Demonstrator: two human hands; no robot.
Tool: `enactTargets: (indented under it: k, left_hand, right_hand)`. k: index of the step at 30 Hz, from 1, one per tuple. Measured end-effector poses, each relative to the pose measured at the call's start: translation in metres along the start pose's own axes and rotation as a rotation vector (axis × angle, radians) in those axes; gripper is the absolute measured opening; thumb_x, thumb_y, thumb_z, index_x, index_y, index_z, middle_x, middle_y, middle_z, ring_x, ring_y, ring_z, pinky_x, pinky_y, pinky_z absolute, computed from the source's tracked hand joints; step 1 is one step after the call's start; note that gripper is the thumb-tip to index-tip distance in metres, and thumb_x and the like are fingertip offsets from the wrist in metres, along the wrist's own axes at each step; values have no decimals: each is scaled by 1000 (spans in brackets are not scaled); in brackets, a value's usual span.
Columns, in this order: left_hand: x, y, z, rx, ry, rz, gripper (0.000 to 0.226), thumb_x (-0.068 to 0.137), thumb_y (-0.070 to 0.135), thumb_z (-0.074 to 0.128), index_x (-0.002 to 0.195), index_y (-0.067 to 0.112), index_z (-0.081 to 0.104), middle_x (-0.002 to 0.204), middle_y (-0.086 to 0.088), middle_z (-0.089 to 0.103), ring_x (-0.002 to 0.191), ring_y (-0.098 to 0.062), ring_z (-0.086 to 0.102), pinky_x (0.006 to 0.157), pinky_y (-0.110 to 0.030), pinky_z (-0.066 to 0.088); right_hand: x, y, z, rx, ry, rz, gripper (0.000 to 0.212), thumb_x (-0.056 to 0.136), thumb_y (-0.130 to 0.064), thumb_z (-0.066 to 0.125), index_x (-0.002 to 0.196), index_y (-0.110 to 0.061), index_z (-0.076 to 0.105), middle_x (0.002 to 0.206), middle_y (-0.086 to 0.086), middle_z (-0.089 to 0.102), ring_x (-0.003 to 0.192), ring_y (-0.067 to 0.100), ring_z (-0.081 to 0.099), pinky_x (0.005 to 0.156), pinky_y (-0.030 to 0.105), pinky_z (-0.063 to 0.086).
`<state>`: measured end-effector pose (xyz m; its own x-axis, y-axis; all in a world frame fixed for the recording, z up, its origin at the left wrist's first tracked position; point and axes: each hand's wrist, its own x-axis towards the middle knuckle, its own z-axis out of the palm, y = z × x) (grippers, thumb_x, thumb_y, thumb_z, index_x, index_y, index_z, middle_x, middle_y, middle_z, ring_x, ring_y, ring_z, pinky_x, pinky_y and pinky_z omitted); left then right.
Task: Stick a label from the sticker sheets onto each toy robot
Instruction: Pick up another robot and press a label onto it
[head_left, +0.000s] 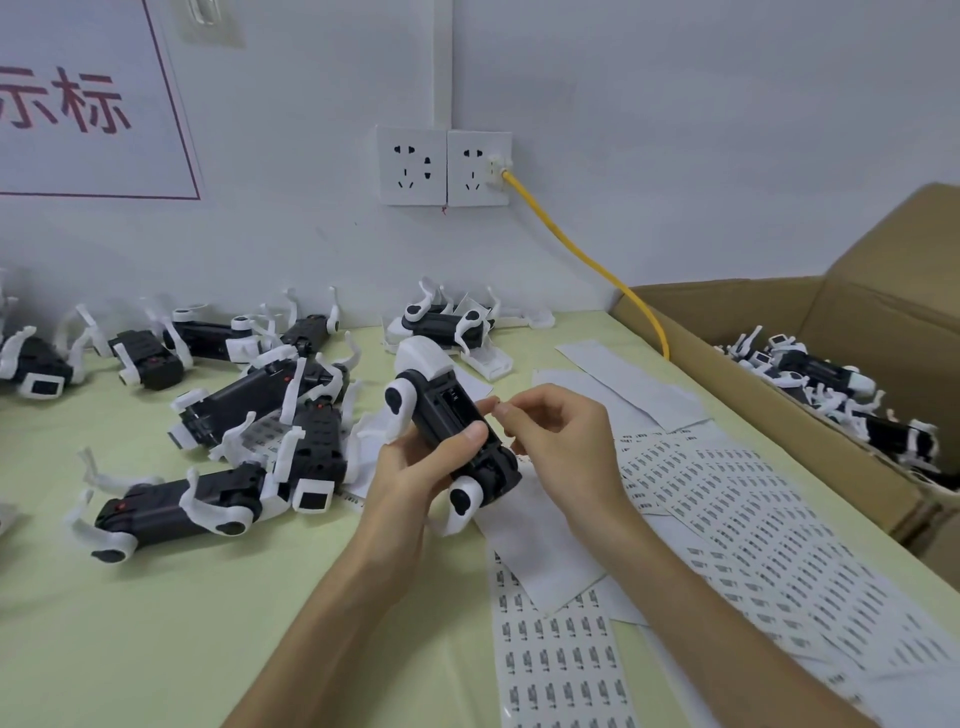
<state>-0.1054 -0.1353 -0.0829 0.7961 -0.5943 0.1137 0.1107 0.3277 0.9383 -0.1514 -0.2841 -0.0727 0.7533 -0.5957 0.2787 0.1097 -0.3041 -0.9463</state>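
Plastic toy robot (447, 431), glossy black belly, curved white legs, lies upturned, gripped by my left hand (410, 467); my right hand (550, 426) pinches fingertips together beside it (holding anything? cannot tell).

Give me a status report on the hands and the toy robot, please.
Left hand grips toy robot, underside up. Right hand pinched beside it; contents too small to tell. Sticker sheets lie below, nothing blocking.
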Motion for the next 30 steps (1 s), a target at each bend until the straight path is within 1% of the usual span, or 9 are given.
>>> enactTargets:
  k: [5, 8, 11, 15, 18, 20, 24, 28, 30]
  left_hand:
    - [3, 1, 0, -89, 124, -34, 57, 72, 42, 83, 116, 8, 71, 109, -12, 75, 100, -28, 73, 85, -35, 57]
    - [6, 6, -6, -148, 209, -67, 57, 73, 44, 90, 114, 9, 69, 101, -13, 74, 87, -23, 73, 81, -33, 55]
    - [8, 10, -6, -268, 282, -120, 72, 79, 49, 73, 132, 1, 63, 118, -20, 73, 100, -26, 69, 101, -40, 52]
    - [10, 14, -1, -401, 330, -103, 35, 102, 43, 52, 119, 15, 66, 106, -6, 66, 89, -18, 62, 77, -28, 48]
    - [7, 14, 4, -375, 307, -83, 32, 105, 38, 49, 119, 16, 67, 100, -1, 72, 85, -17, 66, 75, -30, 45]
    - [5, 14, 6, -342, 272, -56, 43, 102, 40, 52, 133, 13, 63, 112, -4, 72, 97, -23, 64, 83, -33, 47]
    - [3, 13, 4, -352, 207, 9, 40, 104, 36, 53, 135, 13, 63, 126, -2, 71, 105, -17, 69, 90, -28, 59]
    - [0, 13, 3, -361, 168, 15, 34, 96, 41, 61, 120, 18, 68, 138, -9, 67, 128, -24, 65, 117, -47, 43]
    - [-3, 16, 4, -348, 146, -6, 27, 95, 46, 60, 97, 28, 80, 133, -11, 70, 128, -22, 65, 120, -51, 37]
  right_hand:
    - [-7, -3, 4, -121, 90, -220, 16, 86, -9, 77, 73, -15, 69, 63, -13, 66, 56, 5, 58, 60, 14, 45]
    - [-4, -6, 1, -36, 103, -188, 15, 87, -10, 77, 76, -17, 70, 63, -13, 65, 56, 7, 57, 61, 27, 52]
    - [-1, -9, -3, 80, 81, -133, 11, 89, -11, 76, 80, -16, 73, 63, -5, 66, 55, 13, 55, 59, 31, 51]
    - [-2, -13, -2, 333, -35, 16, 16, 94, -5, 65, 89, -12, 78, 56, 3, 56, 49, 13, 42, 51, 21, 39]
    - [-5, -19, -1, 543, -134, 147, 26, 93, -4, 55, 98, -11, 80, 51, 6, 46, 45, 13, 31, 48, 23, 28]
    - [-9, -25, 0, 698, -218, 226, 29, 87, -8, 54, 103, -12, 79, 48, 3, 42, 43, 12, 21, 44, 23, 22]
    - [-21, -36, 3, 854, -380, 315, 41, 77, -20, 57, 112, -14, 78, 43, 1, 35, 46, 15, 10, 40, 22, 17]
    - [-39, -35, 16, 925, -546, 422, 51, 74, -19, 57, 121, -19, 75, 42, 0, 36, 43, 13, 11, 40, 24, 12]
    - [-45, -33, 23, 940, -580, 468, 54, 72, -18, 58, 124, -20, 74, 43, 0, 37, 42, 13, 11, 40, 23, 12]
